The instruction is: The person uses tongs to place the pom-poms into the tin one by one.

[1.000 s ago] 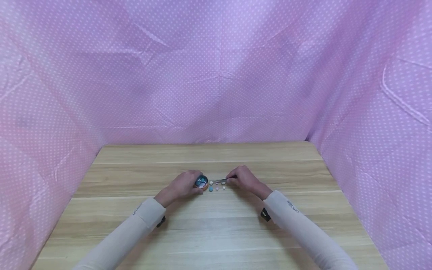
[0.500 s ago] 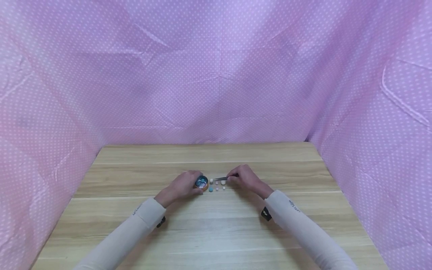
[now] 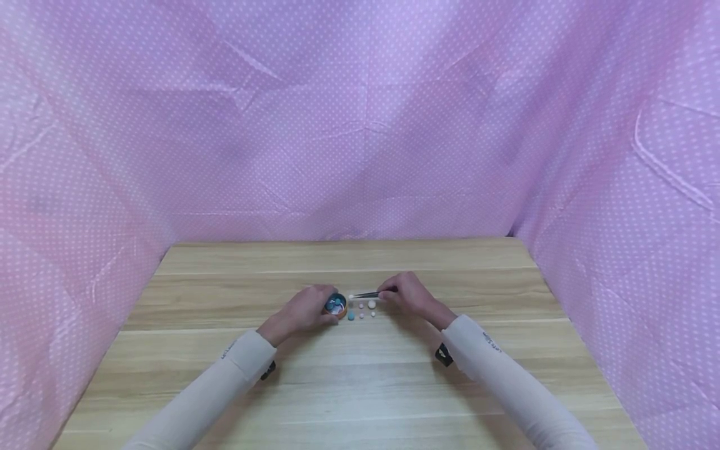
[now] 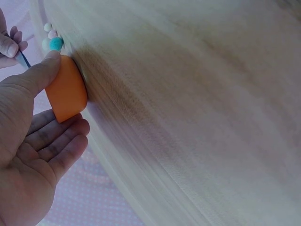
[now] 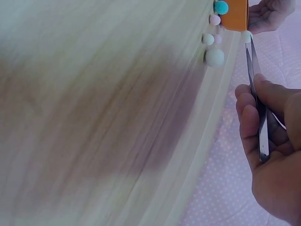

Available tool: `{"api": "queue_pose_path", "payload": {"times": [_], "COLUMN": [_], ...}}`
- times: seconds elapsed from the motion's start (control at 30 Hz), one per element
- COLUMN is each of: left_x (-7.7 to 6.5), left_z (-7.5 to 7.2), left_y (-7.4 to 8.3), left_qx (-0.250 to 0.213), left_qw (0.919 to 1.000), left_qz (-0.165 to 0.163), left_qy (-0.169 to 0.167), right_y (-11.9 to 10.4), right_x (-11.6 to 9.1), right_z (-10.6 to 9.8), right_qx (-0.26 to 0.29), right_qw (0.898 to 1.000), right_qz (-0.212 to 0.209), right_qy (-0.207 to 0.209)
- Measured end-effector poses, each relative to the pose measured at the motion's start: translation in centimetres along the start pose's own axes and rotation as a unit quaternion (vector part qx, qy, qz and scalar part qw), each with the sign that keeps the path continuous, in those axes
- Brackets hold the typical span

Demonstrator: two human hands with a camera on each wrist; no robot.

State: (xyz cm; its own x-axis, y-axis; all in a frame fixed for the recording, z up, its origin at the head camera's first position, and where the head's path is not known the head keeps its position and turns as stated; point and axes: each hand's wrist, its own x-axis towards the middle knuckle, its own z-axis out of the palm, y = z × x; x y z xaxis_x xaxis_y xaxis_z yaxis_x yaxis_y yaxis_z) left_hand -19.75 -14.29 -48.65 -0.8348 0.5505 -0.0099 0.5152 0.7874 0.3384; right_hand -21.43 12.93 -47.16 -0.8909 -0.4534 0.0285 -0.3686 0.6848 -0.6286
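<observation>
A small white ball hangs in the tips of the tweezers, off the surface and just right of the orange bowl; the right hand pinches the tweezers. The left hand grips the bowl from its left, thumb and fingers on opposite sides. Near the bowl's right lie five loose balls: teal, two pink and two white.
</observation>
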Motion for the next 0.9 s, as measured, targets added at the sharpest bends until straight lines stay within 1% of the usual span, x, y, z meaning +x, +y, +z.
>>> {"api": "queue_pose_path", "payload": {"times": [0.1, 0.33, 0.67, 0.9], "left_x": [0.0, 0.0, 0.0, 0.0], "left_z": [0.0, 0.1, 0.0, 0.0], "left_y": [0.0, 0.0, -0.1, -0.1], "left_qx": [0.001, 0.003, -0.006, 0.002], "left_qw": [1.0000, 1.0000, 1.0000, 1.0000], "left_qz": [-0.003, -0.003, -0.002, -0.005], "left_qy": [0.000, 0.002, 0.000, -0.002], "right_y": [-0.1, -0.1, -0.7, -1.1], "right_x": [0.1, 0.2, 0.1, 0.1], "right_z": [0.0, 0.1, -0.1, 0.2], "right_qx": [0.003, 0.003, 0.019, 0.016], "right_qw": [1.000, 1.000, 1.000, 1.000], "right_qz": [0.009, 0.005, 0.012, -0.006], "right_qy": [-0.001, 0.003, 0.001, 0.002]}}
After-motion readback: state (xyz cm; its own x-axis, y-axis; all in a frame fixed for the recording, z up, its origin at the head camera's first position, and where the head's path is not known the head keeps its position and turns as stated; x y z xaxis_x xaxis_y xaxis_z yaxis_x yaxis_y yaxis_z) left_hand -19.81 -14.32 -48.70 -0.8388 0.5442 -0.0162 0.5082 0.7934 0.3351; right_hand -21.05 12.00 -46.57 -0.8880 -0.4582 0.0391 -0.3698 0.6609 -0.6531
